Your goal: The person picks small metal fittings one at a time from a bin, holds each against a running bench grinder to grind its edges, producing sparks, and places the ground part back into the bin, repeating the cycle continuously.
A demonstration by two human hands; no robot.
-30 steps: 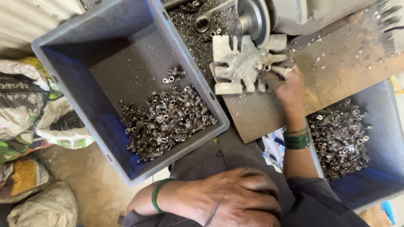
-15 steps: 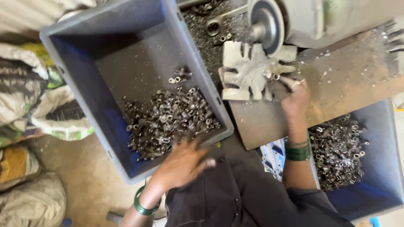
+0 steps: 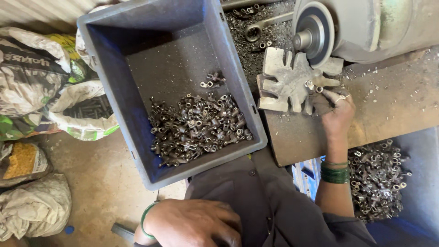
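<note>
So this looks like the loading step: the right hand (image 3: pixel 336 112) is up at the slotted metal plate (image 3: pixel 292 82) in front of the grey machine (image 3: pixel 366 27), fingertips pinched on a small metal fitting (image 3: pixel 312 86) and seating it in one of the slots, just below the round wheel (image 3: pixel 315 29). Left of those fingers sits the big blue-grey crate (image 3: pixel 169 87) with a heap of the same small fittings (image 3: pixel 196 130) in its near half; another pile (image 3: pixel 377 176) lies in a blue bin below the right wrist, beside the green bangles. The left hand (image 3: pixel 194 224) rests down by the lap, fingers curled loosely, holding nothing as far as I can see. My guess is the next move needs the piece pushed fully home in its slot before letting go. The bench (image 3: pixel 393 105) under the fingers is rusty steel dusted with shavings; dusty concrete floor and stuffed sacks (image 3: pixel 36 77) far left.
</note>
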